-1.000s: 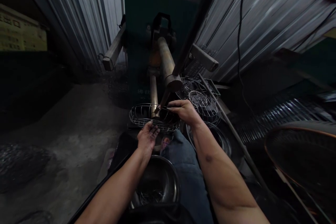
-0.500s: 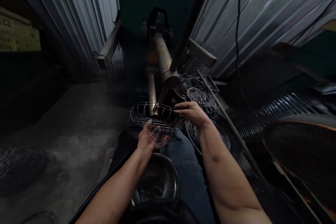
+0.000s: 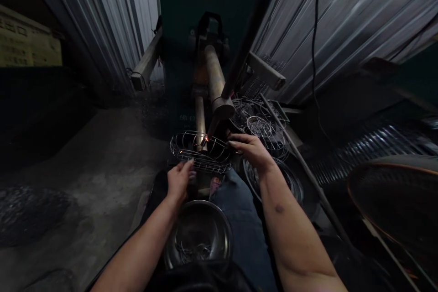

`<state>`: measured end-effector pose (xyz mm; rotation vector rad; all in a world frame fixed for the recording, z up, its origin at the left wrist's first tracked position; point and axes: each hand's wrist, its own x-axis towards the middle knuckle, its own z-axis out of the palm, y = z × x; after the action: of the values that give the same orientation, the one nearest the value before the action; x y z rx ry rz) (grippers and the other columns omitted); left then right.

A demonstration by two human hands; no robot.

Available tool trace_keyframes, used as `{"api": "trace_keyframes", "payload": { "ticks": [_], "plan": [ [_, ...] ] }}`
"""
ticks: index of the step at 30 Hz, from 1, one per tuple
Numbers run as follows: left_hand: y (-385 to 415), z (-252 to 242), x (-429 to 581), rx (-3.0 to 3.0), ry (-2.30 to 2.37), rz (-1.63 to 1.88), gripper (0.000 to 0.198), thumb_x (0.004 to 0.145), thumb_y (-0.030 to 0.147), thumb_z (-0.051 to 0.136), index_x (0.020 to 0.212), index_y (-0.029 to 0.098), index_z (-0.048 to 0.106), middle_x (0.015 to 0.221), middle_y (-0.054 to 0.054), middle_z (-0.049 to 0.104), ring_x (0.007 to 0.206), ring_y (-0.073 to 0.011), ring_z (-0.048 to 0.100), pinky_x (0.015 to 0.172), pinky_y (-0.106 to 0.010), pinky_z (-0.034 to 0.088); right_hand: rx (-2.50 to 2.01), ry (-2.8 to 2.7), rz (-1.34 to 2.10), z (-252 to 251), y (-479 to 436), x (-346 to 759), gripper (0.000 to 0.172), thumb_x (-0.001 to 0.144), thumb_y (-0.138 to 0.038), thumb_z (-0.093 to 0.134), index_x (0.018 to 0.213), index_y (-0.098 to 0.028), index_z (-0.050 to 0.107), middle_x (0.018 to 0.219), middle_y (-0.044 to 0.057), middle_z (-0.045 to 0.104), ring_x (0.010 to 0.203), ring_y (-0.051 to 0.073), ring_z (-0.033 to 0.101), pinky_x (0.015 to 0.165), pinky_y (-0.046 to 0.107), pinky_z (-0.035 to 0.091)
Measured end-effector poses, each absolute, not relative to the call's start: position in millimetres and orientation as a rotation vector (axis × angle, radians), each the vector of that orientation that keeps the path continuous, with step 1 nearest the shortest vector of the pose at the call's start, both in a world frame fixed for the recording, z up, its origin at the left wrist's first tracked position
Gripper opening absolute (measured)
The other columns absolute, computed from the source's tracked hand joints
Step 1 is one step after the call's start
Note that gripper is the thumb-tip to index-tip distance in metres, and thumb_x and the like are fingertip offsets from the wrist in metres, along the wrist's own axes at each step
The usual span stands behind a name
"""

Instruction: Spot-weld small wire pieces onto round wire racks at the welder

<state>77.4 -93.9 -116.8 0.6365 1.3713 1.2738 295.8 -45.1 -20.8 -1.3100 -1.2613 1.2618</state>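
An oval wire basket (image 3: 200,151) sits under the tip of a spot-welding machine's arm (image 3: 214,83), where a small orange spark glows. My left hand (image 3: 178,179) grips the basket's near rim with fingers curled. My right hand (image 3: 251,149) holds the basket's right end, fingers closed on the wire.
A steel bowl (image 3: 198,233) with loose wire pieces rests between my knees. Finished wire baskets (image 3: 265,130) are piled to the right, by a slanted rod (image 3: 301,164). Corrugated metal walls stand on both sides; a round fan guard (image 3: 393,205) lies far right.
My left hand turned from palm-up under the rim to gripping it. The basket shifted slightly and a weld spark now glows at the arm's tip.
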Motion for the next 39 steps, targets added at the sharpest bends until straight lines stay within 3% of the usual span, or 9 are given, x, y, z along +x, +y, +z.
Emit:
{"api": "trace_keyframes", "payload": {
  "ticks": [4,8,13,19,24,28,33,39],
  "plan": [
    [-101.2,-131.5,68.5,1.883,1.523,1.628,0.05,0.073,0.027,0.071,0.122,0.018,0.063,0.116,-0.013,0.062,0.11,-0.028,0.058,0.1,-0.044,0.044,-1.344,-1.294,1.327,-39.1,-52.8,320.1,0.032,0.052,-0.03,0.084,0.081,-0.018,0.078,0.08,0.004,0.073,0.077,0.019,0.065,0.079,0.034,0.048],
    [-90.1,-150.2,84.5,2.414,1.544,1.608,0.067,0.078,0.026,0.065,0.141,0.014,0.046,0.126,-0.019,0.055,0.119,-0.0325,0.052,0.1,-0.046,0.042,-1.349,-1.199,1.296,-50.7,-56.4,319.4,0.029,0.047,-0.029,0.084,0.074,-0.018,0.078,0.072,0.004,0.072,0.07,0.019,0.063,0.073,0.034,0.048],
    [-87.2,-156.7,88.8,2.405,1.548,1.654,0.074,0.081,0.033,0.064,0.147,0.012,0.036,0.126,-0.021,0.055,0.116,-0.0323,0.055,0.096,-0.045,0.045,-1.329,-1.074,1.315,-54.8,-60.2,308.4,0.03,0.043,-0.029,0.084,0.069,-0.017,0.075,0.062,0.0,0.067,0.059,0.015,0.058,0.064,0.031,0.046],
    [-92.1,-154.5,77.7,2.366,1.412,1.632,0.05,0.082,0.021,0.061,0.132,0.019,0.053,0.128,-0.015,0.058,0.12,-0.0275,0.055,0.101,-0.042,0.044,-1.335,-1.028,1.243,-59.9,-62.1,305.6,0.035,0.04,-0.031,0.085,0.069,-0.016,0.073,0.061,0.0,0.066,0.056,0.014,0.057,0.062,0.03,0.046],
    [-78.0,-158.8,84.8,2.413,1.487,1.444,0.069,0.074,0.021,0.067,0.139,0.013,0.047,0.129,-0.02,0.054,0.123,-0.0346,0.05,0.101,-0.049,0.042,-1.396,-1.037,1.176,-48.9,-68.5,298.9,0.037,0.036,-0.033,0.086,0.066,-0.016,0.072,0.059,0.0,0.065,0.057,0.015,0.057,0.062,0.031,0.047],
    [-76.3,-159.4,86.0,2.391,1.418,1.494,0.075,0.075,0.025,0.07,0.144,0.016,0.041,0.117,-0.016,0.058,0.115,-0.0314,0.054,0.099,-0.046,0.044,-1.413,-1.135,1.231,-28.1,-78.5,287.4,0.034,0.039,-0.031,0.085,0.067,-0.015,0.073,0.059,0.0,0.065,0.057,0.015,0.057,0.063,0.032,0.047],
    [-75.9,-160.8,85.2,2.274,1.447,1.677,0.08,0.077,0.028,0.07,0.147,0.013,0.035,0.118,-0.018,0.055,0.111,-0.03,0.056,0.097,-0.043,0.046,-1.4,-1.159,1.247,-9.4,-74.1,270.0,0.031,0.041,-0.028,0.082,0.068,-0.015,0.073,0.059,-0.001,0.064,0.058,0.014,0.055,0.063,0.03,0.045],
    [-60.1,-163.4,85.3,2.276,1.433,1.644,0.08,0.078,0.025,0.069,0.148,0.015,0.031,0.121,-0.019,0.056,0.111,-0.03,0.055,0.097,-0.047,0.045,-1.392,-1.149,1.246,-6.2,-55.6,263.7,0.025,0.042,-0.027,0.077,0.063,-0.016,0.07,0.055,-0.003,0.06,0.054,0.011,0.051,0.059,0.027,0.041]
  ]
}}
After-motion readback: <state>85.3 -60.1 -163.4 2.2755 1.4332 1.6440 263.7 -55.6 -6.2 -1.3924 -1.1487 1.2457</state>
